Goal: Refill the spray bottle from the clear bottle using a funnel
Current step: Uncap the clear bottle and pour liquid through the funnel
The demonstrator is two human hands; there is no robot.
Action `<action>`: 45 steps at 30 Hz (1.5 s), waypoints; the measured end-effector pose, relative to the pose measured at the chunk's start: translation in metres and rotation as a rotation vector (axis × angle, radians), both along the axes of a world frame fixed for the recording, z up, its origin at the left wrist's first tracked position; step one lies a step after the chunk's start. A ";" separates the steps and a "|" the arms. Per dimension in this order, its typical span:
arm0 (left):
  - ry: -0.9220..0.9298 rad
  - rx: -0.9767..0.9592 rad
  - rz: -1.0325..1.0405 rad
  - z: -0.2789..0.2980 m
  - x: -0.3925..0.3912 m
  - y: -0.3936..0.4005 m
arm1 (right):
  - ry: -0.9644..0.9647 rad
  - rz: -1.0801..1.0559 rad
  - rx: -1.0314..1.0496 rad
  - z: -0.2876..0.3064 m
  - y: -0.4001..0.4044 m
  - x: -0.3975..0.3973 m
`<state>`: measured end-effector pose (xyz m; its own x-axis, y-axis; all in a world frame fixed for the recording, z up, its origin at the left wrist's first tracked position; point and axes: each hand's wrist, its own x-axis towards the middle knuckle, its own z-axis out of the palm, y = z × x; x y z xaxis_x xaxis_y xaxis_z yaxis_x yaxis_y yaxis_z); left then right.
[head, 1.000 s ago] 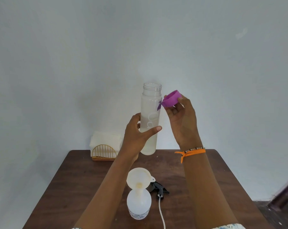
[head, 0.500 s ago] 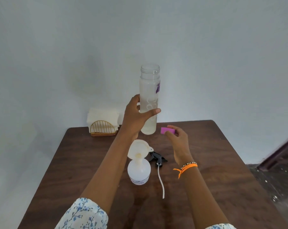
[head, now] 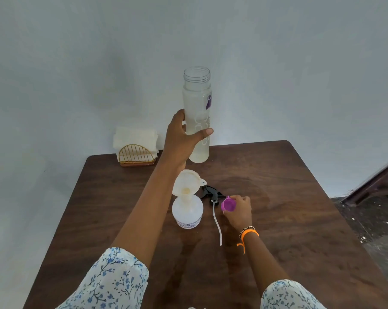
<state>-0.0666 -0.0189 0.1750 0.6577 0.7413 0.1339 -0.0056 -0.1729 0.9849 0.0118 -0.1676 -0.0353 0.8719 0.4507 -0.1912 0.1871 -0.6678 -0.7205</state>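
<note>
A single wide-angle view from the person's head looks forward and steeply down. The brown tabletop (head: 277,219) fills the lower half of the frame, a pale wall (head: 277,63) the upper half. Both forearms enter from the bottom edge, close to the lens. Straight lines bow toward the frame edges. A strip of floor (head: 378,230) shows at lower right.

Dark wooden counter (head: 288,208), bearing spray bottle (head: 187,211) with funnel (head: 187,182), detached black spray head (head: 212,194), gold napkin holder (head: 136,155) at back left corner
</note>
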 end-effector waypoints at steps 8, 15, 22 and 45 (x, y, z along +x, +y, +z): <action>0.013 -0.009 0.025 -0.007 0.001 0.003 | 0.028 0.060 -0.132 -0.024 -0.003 0.001; 0.040 -0.021 0.032 -0.014 0.002 0.004 | -0.099 0.013 0.173 0.047 0.021 0.014; 0.016 0.013 0.012 -0.016 0.001 0.002 | -0.077 0.072 0.830 0.192 0.056 0.001; 0.130 -0.014 0.010 -0.058 -0.073 0.021 | -0.234 0.196 0.713 0.201 0.064 0.009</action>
<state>-0.1391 0.0020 0.1175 0.6611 0.7493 0.0377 0.1238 -0.1585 0.9796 0.0211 -0.1033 0.1662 0.7458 0.5455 0.3823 0.4540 0.0037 -0.8910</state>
